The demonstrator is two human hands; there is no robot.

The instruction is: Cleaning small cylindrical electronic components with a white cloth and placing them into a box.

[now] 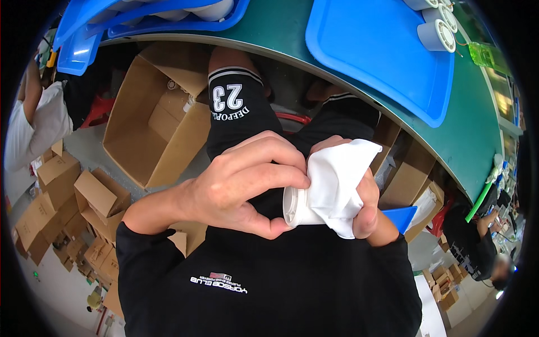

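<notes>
In front of my chest is a white plastic cylinder (295,206), tilted on its side with its ringed end facing left. My left hand (247,188) grips that end, thumb below and fingers above. A white cloth (339,177) is draped around the cylinder's right part, one corner sticking up. My right hand (365,205) is closed around the cloth and the cylinder from behind, with the thumb at the right and most of its fingers hidden.
A green table (387,92) curves across the far side. It bears a blue tray (370,39), several white cylinders (436,36) and blue bins (168,19) at left. An open cardboard box (149,121) stands below. More boxes (50,210) and people are at both sides.
</notes>
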